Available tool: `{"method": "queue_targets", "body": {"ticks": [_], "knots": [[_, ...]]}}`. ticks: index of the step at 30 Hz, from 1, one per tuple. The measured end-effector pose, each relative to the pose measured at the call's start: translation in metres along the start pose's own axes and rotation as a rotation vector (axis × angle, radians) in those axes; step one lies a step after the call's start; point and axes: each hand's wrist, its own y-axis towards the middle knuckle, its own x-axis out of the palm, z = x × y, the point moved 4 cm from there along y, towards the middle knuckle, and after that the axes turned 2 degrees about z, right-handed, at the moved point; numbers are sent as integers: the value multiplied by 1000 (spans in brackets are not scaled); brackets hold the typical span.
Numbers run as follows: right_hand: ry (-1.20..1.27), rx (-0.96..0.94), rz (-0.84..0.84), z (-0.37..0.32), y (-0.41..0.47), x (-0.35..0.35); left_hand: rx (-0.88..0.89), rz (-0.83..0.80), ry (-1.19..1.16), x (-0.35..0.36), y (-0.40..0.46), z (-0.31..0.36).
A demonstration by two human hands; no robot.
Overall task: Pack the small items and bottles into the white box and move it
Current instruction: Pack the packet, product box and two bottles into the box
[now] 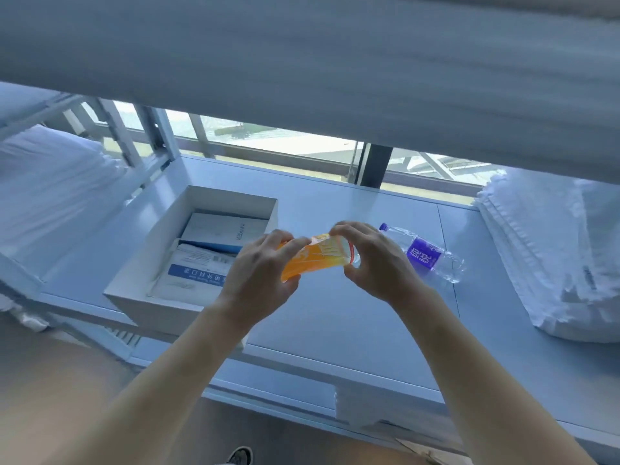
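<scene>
Both hands, left hand [265, 263] & right hand [372, 260], are gripping the orange bottle [315, 258] by its ends, fingers closed round it, holding it sideways beside the white box [161, 250], prob. for laying flat inside; water bottle [426, 253] is lying on the table [335, 313]

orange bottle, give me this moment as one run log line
orange bottle: held by left hand and right hand | white box: open, partly packed | water bottle: lying on table

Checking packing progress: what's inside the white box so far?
The white box holds a grey-white carton lying over a flat packet with a blue band. The left hand covers the box's right corner, and anything under the packet is hidden.
</scene>
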Motion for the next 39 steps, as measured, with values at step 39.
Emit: {"method": "queue_targets", "body": {"ticks": [39], "knots": [[61,-638,-326,-188,185,176,-243,-24,102,-65,-116,-183]]}}
